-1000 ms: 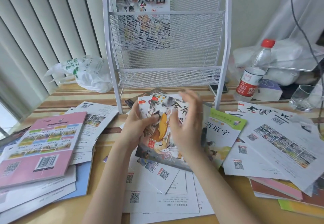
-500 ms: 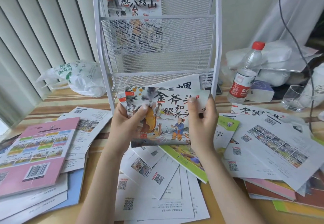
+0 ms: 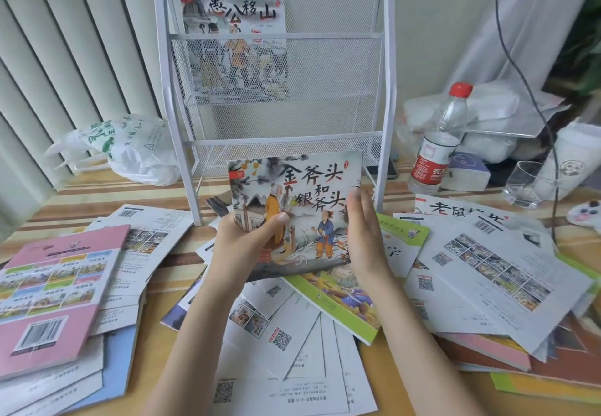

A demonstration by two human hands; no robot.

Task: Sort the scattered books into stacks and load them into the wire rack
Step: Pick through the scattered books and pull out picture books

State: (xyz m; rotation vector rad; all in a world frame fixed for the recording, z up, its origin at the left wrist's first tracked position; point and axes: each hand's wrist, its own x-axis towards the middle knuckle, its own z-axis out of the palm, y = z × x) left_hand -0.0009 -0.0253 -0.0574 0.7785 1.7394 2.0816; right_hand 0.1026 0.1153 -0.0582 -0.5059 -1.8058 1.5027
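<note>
Striped wood forms the surface (image 3: pixel 107 189), with pale vertical blinds (image 3: pixel 65 57) behind it on the left. Compared with half a second ago, the picture book (image 3: pixel 302 194) stands more upright and squarer to the camera, its whole title now readable, and the second book that showed behind its top edge is no longer visible. It is held above the scattered books (image 3: pixel 279 334), in front of the lowest tier of the white wire rack (image 3: pixel 273 90).

The left hand (image 3: pixel 242 241) grips the book's lower left corner, thumb curled over the cover and fingers behind it. The right hand (image 3: pixel 362 230), which earlier pinched the right edge, now lies flat along that edge with its fingers straight and together, pressing rather than clasping. Both forearms rise from the bottom of the view and converge on the book.

One book (image 3: pixel 234 44) already stands in the rack's upper tier, behind the mesh. A pink book (image 3: pixel 55 288) tops a pile at left; a green-edged book (image 3: pixel 344 301) lies just under the right wrist. Farther out sit a white plastic bag (image 3: pixel 130 147), a water bottle (image 3: pixel 439 142) with a red cap, and a drinking glass (image 3: pixel 525 184).
</note>
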